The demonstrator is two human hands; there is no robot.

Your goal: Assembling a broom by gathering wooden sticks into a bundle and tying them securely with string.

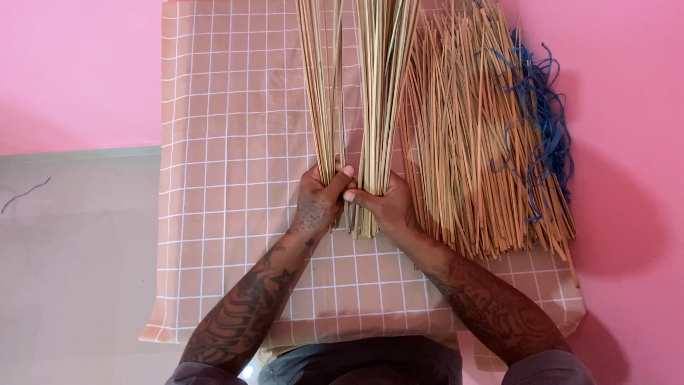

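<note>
My left hand (pixel 318 202) grips a thin bundle of pale straw sticks (pixel 322 85) near its lower end. My right hand (pixel 385 203) grips a thicker bundle of the same sticks (pixel 381 85) right beside it. The two bundles stand side by side and run up out of the top of the view. My thumbs nearly touch between them. Both hands hover over a brown cloth with a white grid (pixel 228 178).
A large loose heap of sticks (pixel 470 142) lies on the cloth to the right of my hands, with tangled blue string (pixel 545 121) along its right side. The cloth lies on a pink surface (pixel 627 214); a grey area (pixel 78 264) is at the left.
</note>
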